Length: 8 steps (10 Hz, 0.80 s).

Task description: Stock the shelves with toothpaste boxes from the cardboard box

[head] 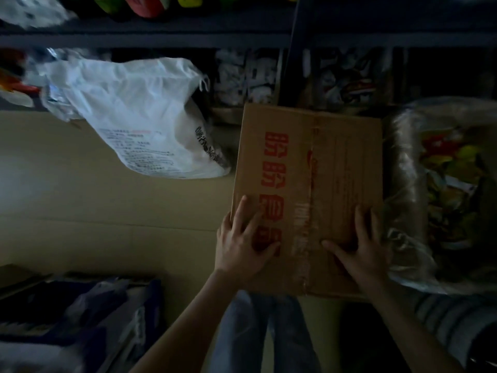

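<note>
Pressing flat on the lid, both hands are down on the near end of the cardboard box [309, 168], low and right of centre in the frame. The left hand [243, 239] lies spread over the red lettering by the box's left edge, fingers straight, gripping nothing. The right hand [361, 246] mirrors it by the right edge, thumb stretched inward and palm on the cardboard. Whether its outer fingers hook over the side, I can't tell in this gloom.

Between the two thumbs runs the tape seam [309, 211], and that's the line to watch. It goes straight up the frame, away from the person, along the box's long axis toward the shelves [161, 36] across the top. The lid looks taped shut, so no toothpaste boxes are showing yet. Both hands sit equally near the seam's close end, and I'd say either could start peeling there.

Further out, a white plastic bag [139, 111] slumps to the upper left, touching the box's left side. A clear-wrapped bundle of colourful packs [443, 184] presses up against the box at the right of the frame. A broad sheet of cardboard [80, 197] fills the left, and jeans [263, 335] show at the bottom.
</note>
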Tool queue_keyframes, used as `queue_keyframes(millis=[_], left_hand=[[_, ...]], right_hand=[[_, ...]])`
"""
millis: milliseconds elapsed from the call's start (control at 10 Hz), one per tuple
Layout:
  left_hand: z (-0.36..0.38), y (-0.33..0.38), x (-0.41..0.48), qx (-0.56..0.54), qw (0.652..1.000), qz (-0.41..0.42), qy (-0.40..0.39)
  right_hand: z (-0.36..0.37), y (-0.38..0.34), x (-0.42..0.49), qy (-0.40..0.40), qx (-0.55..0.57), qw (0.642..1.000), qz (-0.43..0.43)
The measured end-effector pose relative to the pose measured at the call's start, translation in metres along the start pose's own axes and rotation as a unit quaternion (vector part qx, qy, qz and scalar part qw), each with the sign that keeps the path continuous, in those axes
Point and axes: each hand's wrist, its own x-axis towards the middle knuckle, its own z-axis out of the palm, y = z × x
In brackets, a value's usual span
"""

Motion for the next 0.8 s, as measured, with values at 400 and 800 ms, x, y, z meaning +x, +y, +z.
queue_keyframes(millis=[400, 800], left_hand=[[0.079, -0.081, 0.093, 0.018, 0.992, -0.051, -0.115], [0.019, -0.02, 0.096, 0.066, 0.961, -0.084, -0.256]], right_hand=[[0.087, -0.015, 0.113, 0.024, -0.065, 0.997, -0.015], [0.024, -0.042, 0.067, -0.056, 0.026, 0.998, -0.018]])
